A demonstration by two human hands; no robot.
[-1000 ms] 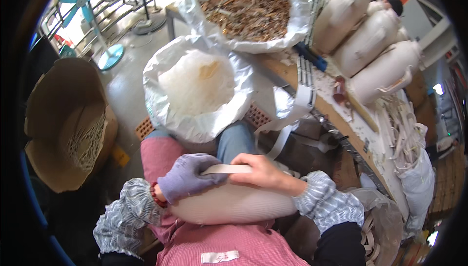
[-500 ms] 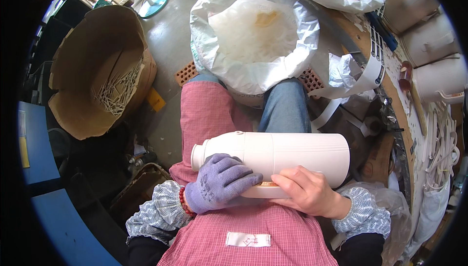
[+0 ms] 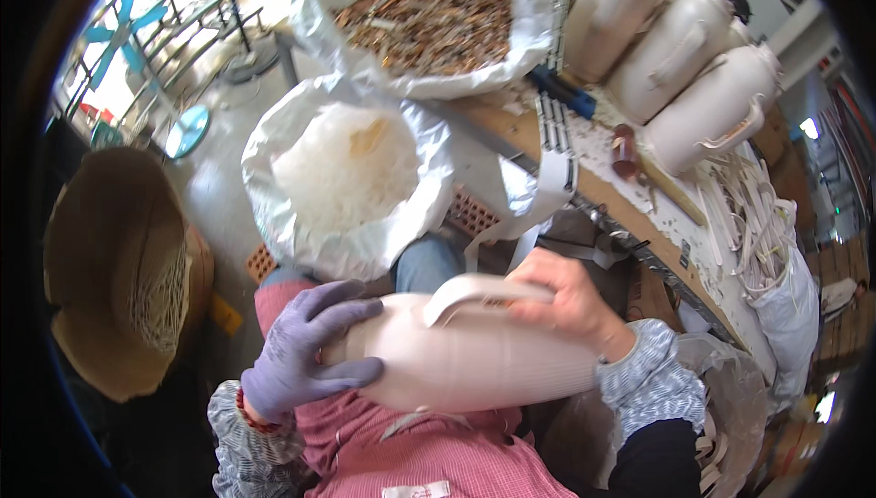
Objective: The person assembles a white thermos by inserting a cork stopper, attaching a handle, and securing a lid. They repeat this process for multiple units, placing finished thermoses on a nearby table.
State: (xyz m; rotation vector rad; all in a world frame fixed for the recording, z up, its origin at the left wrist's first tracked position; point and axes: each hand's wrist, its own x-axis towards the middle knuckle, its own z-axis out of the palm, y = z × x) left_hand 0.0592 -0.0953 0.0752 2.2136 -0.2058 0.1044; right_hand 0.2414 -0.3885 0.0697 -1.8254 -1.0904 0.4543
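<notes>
A pale pinkish-white plastic jug body [image 3: 465,366] lies sideways across my lap, its handle [image 3: 461,295] facing up and away from me. My left hand [image 3: 297,352], in a purple glove, is wrapped round the narrow neck end, thumb on the near side and fingers on the far side. My bare right hand [image 3: 566,293] grips the right end of the handle, fingers closed on it. The part of the handle under those fingers is hidden.
White bag with whitish contents [image 3: 315,174] ahead; bag of copper-brown scraps [image 3: 438,19] beyond. Cardboard box [image 3: 100,215] holding thin sticks at left. On the right workbench [image 3: 630,211]: several jug bodies [image 3: 707,119], a dark red bottle [image 3: 624,153], a wooden stick [image 3: 673,192], white strips [image 3: 762,224].
The jug has turned so its handle, earlier toward me, faces up and away. My left hand shifted from the handle to the neck. The view swung right, toward the workbench.
</notes>
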